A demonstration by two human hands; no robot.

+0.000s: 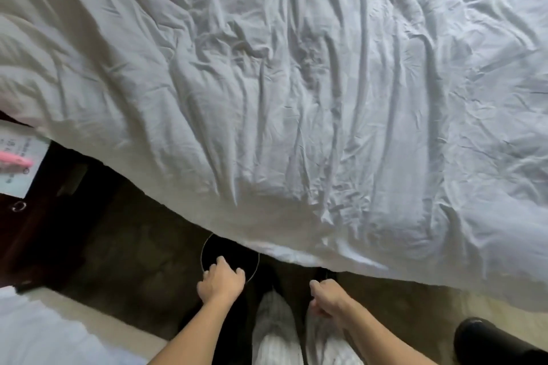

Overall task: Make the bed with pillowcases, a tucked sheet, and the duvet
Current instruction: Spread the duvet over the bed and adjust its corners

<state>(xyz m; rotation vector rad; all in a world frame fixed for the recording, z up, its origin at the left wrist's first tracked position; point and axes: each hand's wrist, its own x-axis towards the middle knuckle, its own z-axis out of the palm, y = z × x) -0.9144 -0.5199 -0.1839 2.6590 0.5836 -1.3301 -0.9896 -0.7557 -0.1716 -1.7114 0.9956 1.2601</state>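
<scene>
While the white duvet (296,83) is seen spread and heavily creased over the bed, filling the far and right parts of the view, its near edge is draped over the side of the mattress just beyond both hands. The left hand (221,280) is held above a round black container (228,250) with a thin pale rim (a waste bin, by its look), its fingers loosely bent and nothing held in them. The right hand (329,301) is lowered beside the pale striped trousers (272,326), its fingers curled under; whether anything is pinched there cannot be told. Neither hand is touching the duvet. Dark carpet (133,261) is seen between the bed and the person. At the far left a dark wooden nightstand (44,216) is placed, with a printed sheet of paper (23,178) and a blurred pink object (14,161) lying on it. White cloth (38,332) is seen at the near left corner, and a black rounded object (486,341) at the near right.
</scene>
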